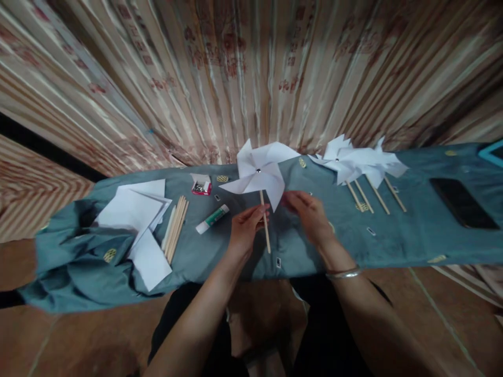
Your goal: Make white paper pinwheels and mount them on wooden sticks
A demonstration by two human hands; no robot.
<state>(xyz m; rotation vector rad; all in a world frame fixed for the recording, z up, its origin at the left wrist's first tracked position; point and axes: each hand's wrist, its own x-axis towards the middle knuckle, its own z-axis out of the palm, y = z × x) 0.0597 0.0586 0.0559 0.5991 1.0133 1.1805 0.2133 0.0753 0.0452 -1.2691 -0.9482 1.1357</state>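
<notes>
My left hand [248,224] is closed around the wooden stick of a white paper pinwheel [255,180], pinching it below the blades. The pinwheel stands with its blades facing me, a shiny round pin at its centre. To the right, my right hand [308,212] hovers with loosely bent fingers apart, nothing visible in it. Its fingertips are close to the lower right blade; whether they touch it I cannot tell. Several more white pinwheels [357,161] lie overlapping on the cloth farther right, their sticks pointing towards me.
A grey-green cloth [416,230] covers the narrow table. On the left are white paper sheets [129,209], a bundle of wooden sticks [175,230], a glue stick [212,219] and a small red box of pins [201,186]. A dark phone [463,203] lies right. Patterned curtains [251,73] hang behind.
</notes>
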